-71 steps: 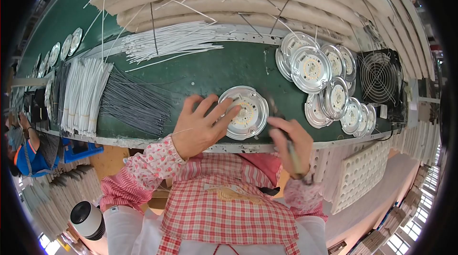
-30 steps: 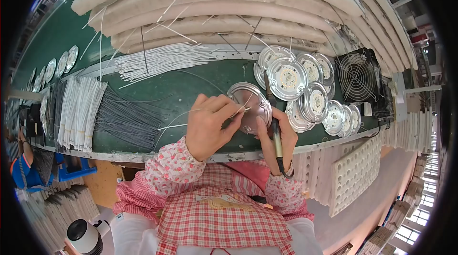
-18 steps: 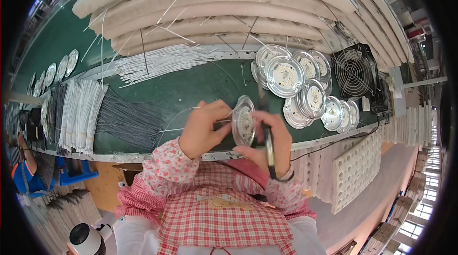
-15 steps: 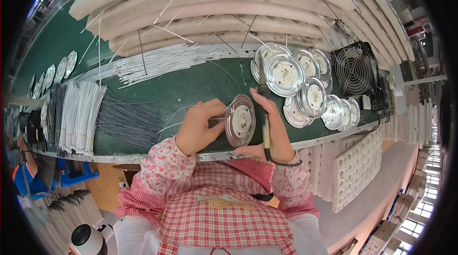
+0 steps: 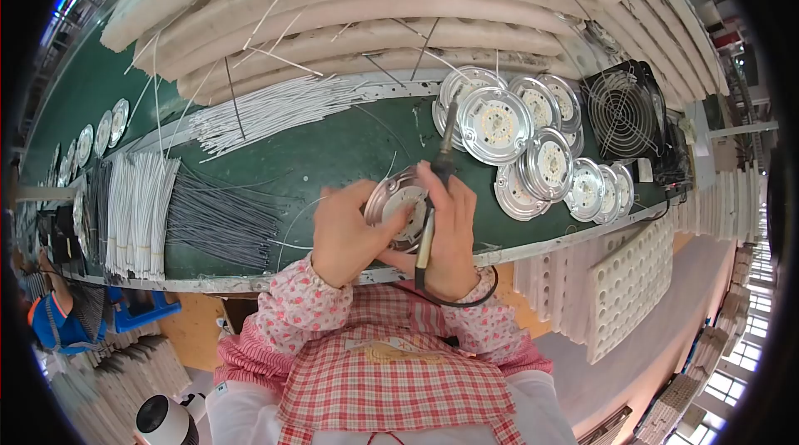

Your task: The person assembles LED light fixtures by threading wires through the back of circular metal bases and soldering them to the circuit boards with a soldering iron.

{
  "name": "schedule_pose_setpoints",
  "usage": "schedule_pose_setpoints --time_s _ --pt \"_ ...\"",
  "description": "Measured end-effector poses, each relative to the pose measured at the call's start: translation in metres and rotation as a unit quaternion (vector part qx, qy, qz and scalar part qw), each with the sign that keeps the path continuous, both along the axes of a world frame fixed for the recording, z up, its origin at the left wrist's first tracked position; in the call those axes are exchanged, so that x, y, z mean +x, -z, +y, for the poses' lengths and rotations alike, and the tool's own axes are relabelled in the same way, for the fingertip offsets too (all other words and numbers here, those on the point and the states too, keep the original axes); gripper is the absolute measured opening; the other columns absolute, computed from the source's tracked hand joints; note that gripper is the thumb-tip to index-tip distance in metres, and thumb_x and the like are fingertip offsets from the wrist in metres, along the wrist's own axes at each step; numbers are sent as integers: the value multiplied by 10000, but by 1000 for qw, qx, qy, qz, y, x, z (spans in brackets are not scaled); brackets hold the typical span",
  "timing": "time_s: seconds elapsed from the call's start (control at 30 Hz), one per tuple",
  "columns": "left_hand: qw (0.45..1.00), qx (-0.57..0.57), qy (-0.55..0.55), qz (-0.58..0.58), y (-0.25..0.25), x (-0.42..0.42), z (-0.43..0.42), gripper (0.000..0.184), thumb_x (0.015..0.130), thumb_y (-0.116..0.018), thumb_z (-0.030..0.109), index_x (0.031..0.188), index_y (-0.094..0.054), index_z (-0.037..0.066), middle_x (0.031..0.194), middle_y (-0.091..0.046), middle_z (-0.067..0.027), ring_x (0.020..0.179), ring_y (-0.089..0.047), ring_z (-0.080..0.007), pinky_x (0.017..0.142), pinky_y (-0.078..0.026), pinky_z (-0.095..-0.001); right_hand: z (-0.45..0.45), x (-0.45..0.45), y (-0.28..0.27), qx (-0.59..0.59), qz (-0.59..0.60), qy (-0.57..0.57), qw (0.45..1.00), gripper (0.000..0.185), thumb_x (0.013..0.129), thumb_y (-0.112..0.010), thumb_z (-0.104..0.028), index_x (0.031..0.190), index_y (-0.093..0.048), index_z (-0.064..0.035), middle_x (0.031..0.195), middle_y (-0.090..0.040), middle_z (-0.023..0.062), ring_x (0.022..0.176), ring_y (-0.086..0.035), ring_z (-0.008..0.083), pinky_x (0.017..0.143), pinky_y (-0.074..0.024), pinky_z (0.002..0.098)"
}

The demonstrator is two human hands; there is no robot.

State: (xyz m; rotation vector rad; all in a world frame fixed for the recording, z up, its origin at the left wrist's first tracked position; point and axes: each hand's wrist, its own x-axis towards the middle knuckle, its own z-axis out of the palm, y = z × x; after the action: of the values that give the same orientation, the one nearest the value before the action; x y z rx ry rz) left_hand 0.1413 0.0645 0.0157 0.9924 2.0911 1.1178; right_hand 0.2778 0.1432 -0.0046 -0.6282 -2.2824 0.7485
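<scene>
My left hand point(image 5: 345, 233) is closed on the rim of a round silver LED lamp plate point(image 5: 385, 202), with the thumb across its face. The plate is tilted over the bench's front part and partly hidden by fingers. My right hand point(image 5: 454, 237) grips a soldering iron point(image 5: 425, 249), its dark shaft pointing up and away and its cable looping past the wrist. Fingers of that hand also reach the plate's right edge. A thin wire stands up behind the plate, and a pale wire runs to the left of my left hand.
More LED plates point(image 5: 495, 127) lie overlapping at the right, beside a black fan point(image 5: 620, 108). White wires point(image 5: 141, 216) and grey wires point(image 5: 220, 220) are bundled at the left; loose white wires point(image 5: 275, 112) lie behind. Stacked foam trays point(image 5: 374, 12) line the back. Another person point(image 5: 62, 316) is far left.
My right hand has moved left with the soldering iron and now touches the plate. The plate has shifted slightly left, and my left thumb now lies over its face.
</scene>
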Motion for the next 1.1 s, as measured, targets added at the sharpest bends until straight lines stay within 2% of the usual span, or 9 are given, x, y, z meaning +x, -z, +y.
schedule_pose_setpoints --time_s 0.1,0.2,0.27,0.37,0.47,0.57,0.6,0.8,1.1 --pt "999 -41 26 -12 0 -6 1 329 737 -840 275 890 -714 13 817 -703 -99 702 -654 -221 702 -497 -335 -1 6 -4 10 -10 -4 1000 963 638 -897 -309 1445 -448 -39 1274 -544 196 1178 -486 403 1000 -405 494" --pt "935 42 -13 353 -3 -6 5 282 760 -820 243 910 -708 32 943 -691 -92 820 -616 -264 764 -462 -362 -1 9 5 11 -54 25 998 926 660 -886 -276 1442 -450 -38 1231 -551 186 1128 -504 384 965 -415 487" --pt "948 69 56 304 0 -15 -6 224 796 -784 204 927 -705 40 999 -674 -80 872 -586 -279 788 -437 -369 -6 5 6 14 -91 60 994 926 645 -897 -247 1432 -458 -35 1194 -555 181 1080 -514 371 937 -427 469" --pt "960 110 152 210 14 -19 -21 82 868 -705 119 892 -712 41 985 -674 -52 855 -592 -271 797 -424 -365 -3 11 3 59 -81 51 994 735 700 -868 -231 1345 -564 -56 1129 -549 158 1045 -531 353 852 -443 427" --pt "962 133 175 163 19 -26 -23 112 879 -699 119 803 -721 41 939 -675 -44 824 -609 -247 813 -430 -363 19 43 -7 1 -9 -48 999 328 783 -786 -108 1088 -691 -33 783 -600 84 684 -587 264 605 -466 344" --pt "959 131 198 154 18 -29 -22 125 865 -702 109 763 -721 40 928 -674 -45 824 -608 -242 817 -430 -371 14 50 -24 -147 55 -20 987 253 802 -696 -21 1055 -698 -20 659 -577 73 519 -529 217 506 -421 319" --pt "959 132 200 151 20 -30 -22 124 854 -707 110 752 -720 40 927 -672 -45 823 -607 -239 820 -428 -373 20 52 -25 -107 54 -66 991 218 790 -653 13 997 -716 -14 637 -577 76 471 -499 186 468 -390 308" --pt "954 140 214 156 22 -31 -21 99 795 -731 116 728 -719 43 920 -654 -32 830 -603 -224 833 -415 -377 27 55 -21 -104 20 -123 987 182 784 -609 0 932 -714 6 570 -553 80 447 -467 173 430 -331 306" --pt "939 127 228 225 24 -25 -13 145 794 -735 154 674 -690 86 880 -587 -14 836 -560 -212 792 -373 -386 19 59 -33 -251 -31 -51 966 168 864 -612 -15 993 -718 6 669 -644 78 528 -566 142 510 -428 272"
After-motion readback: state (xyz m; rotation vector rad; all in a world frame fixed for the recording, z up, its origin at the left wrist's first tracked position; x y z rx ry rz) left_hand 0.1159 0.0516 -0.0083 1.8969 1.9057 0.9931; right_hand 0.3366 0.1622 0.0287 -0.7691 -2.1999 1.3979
